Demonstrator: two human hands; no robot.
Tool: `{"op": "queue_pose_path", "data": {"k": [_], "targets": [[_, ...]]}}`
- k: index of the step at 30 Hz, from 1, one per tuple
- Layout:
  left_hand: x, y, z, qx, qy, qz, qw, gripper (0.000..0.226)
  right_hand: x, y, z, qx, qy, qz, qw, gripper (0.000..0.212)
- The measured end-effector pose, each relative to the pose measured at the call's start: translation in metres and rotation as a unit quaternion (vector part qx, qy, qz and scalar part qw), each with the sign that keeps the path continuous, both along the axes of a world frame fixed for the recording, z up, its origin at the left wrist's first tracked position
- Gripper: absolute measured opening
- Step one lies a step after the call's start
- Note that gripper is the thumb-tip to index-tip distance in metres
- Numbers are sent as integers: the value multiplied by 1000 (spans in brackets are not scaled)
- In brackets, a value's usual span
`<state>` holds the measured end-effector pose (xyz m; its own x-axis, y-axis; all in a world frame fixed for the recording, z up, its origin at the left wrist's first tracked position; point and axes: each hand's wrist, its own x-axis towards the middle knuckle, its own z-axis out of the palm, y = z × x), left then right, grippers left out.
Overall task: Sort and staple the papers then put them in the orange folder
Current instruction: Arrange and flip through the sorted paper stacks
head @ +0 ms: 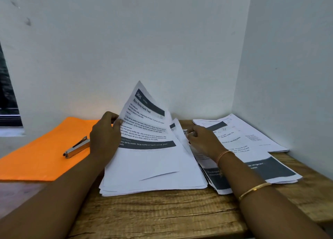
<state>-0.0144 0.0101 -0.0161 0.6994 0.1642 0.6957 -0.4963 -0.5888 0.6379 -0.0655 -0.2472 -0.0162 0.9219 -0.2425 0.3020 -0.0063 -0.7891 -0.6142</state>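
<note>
Fanning up from the stack [155, 177] at the middle of the table [162, 217], the lifted sheets [147, 123] stand tilted, long axis running away from the person. Thumb and fingers of the left hand [104, 136] pinch their left edge. The right hand [203, 141] sits just beside on the right, fingers curled at the page edges underneath — whether they nip a page is too blurred to tell. Sorted piles [252, 148] lie farther right, nearer that hand — a pulled page likely goes there. Left of the stack lies the orange folder [41, 159], with the stapler [76, 147] on it.

White paper stack [153, 175] top sheets lifted; stapler [76, 147] on orange folder [36, 157]
</note>
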Motion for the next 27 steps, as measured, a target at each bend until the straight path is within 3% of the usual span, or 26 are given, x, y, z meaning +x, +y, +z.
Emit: {"op": "queue_pose_path", "data": {"k": [4, 7, 9, 15, 21, 27], "targets": [[-4, -2, 3, -28, -36, -7, 999, 19, -5, 5, 5, 42, -48, 36, 997, 10], [-5, -4, 5, -44, -45, -9, 998, 21, -10, 6, 9, 103, -66, 63, 990, 19], [-5, -5, 6, -56, -46, -16, 997, 21, -10, 6, 11, 172, -60, 71, 981, 10], [-1, -3, 4, -108, -32, -49, 992, 19, -11, 6, 16, 356, 7, 69, 932, 12], [7, 1, 2, -148, -14, -54, 987, 20, -8, 6, 15, 386, 10, 76, 920, 4], [7, -2, 2, -170, 30, -96, 980, 14, -14, 7, 19, 439, 23, 121, 890, 10]]}}
